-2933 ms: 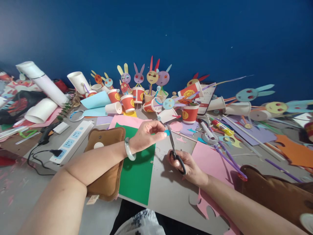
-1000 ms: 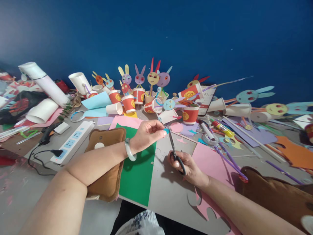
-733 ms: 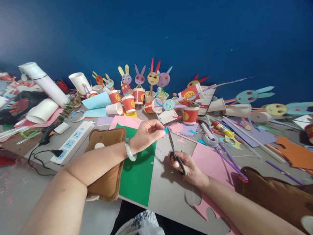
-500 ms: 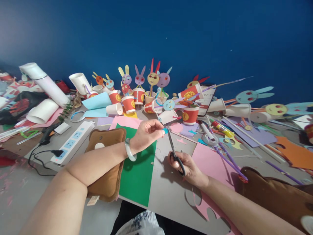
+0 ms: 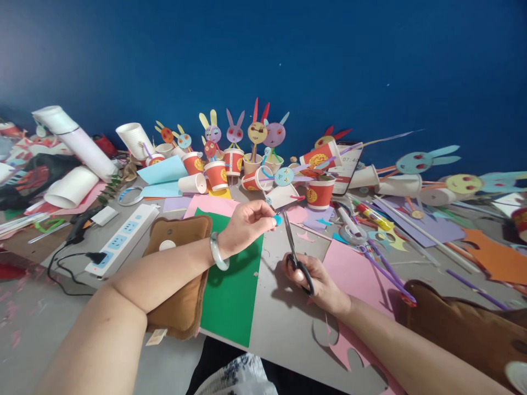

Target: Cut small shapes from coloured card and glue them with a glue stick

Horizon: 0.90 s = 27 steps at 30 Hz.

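My left hand, with a pale bangle at the wrist, pinches a small blue paper piece between thumb and fingertips. It is held above the green sheet and the grey table. My right hand is closed around the black handles of the scissors. Their blades point up and away, with the tips just right of the blue piece and apart from it. Beneath my right forearm lies a pink sheet with cut-out holes near the table's front edge.
Paper rabbit figures in red-and-white cups stand along the blue wall. A power strip and a brown cushion lie left. Tape, straws and paper scraps lie right, near another brown cushion.
The scissor blades have shifted slightly away from the blue piece, which now looks rounder. Both hands stay almost in place.
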{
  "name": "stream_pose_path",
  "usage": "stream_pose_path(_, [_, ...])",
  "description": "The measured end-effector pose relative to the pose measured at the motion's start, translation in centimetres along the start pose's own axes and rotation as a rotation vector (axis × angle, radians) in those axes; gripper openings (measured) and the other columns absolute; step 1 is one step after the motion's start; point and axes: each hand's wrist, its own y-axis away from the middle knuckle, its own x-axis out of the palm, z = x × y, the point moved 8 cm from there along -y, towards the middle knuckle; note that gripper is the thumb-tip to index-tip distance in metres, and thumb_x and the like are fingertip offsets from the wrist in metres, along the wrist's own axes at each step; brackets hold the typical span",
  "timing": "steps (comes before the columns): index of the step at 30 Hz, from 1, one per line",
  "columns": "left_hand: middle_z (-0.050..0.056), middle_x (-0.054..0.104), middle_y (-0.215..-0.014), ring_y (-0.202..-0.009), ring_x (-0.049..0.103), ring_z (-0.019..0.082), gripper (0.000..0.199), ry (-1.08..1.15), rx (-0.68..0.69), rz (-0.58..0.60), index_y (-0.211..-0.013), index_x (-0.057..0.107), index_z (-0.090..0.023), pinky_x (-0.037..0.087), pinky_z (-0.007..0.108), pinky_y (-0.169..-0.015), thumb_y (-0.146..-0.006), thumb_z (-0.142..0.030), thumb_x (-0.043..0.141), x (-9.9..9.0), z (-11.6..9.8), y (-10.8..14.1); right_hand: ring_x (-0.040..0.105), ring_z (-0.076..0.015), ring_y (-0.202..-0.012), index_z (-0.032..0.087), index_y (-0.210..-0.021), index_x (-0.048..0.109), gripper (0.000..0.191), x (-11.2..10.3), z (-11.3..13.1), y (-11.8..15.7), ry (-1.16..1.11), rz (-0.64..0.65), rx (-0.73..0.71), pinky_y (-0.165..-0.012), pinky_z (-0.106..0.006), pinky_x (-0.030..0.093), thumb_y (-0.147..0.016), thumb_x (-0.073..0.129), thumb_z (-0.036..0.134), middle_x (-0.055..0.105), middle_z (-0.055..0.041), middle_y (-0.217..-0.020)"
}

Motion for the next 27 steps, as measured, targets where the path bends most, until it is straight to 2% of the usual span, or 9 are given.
stream_pose_path(6, [0.000,0.058,-0.066,-0.064,0.057,0.009,0.006,0.005,-0.033,0.055,-0.069,0.056,-0.014,0.046,0.021,-0.060,-0.071,-0.018,0.060,0.46,0.20,-0.01,0.035,-0.0096,-0.055,0.017,-0.069,0.051,0.057,0.12,0.20,0.05,0.020,0.039,-0.024,-0.051,-0.026,0.028,-0.075,0.058,0.073,0.044,0.0018,-0.061])
stream_pose_path(27, [-0.001,0.057,-0.066,-0.063,0.056,0.009,0.006,-0.012,-0.011,0.061,-0.068,0.055,-0.014,0.045,0.021,-0.060,-0.070,-0.015,0.060,0.46,0.05,-0.07,0.036,-0.0092,-0.055,0.016,-0.067,0.050,0.055,0.26,-0.24,0.01,0.001,0.054,0.026,-0.051,-0.025,0.029,-0.076,0.060,0.070,0.044,0.0020,-0.060])
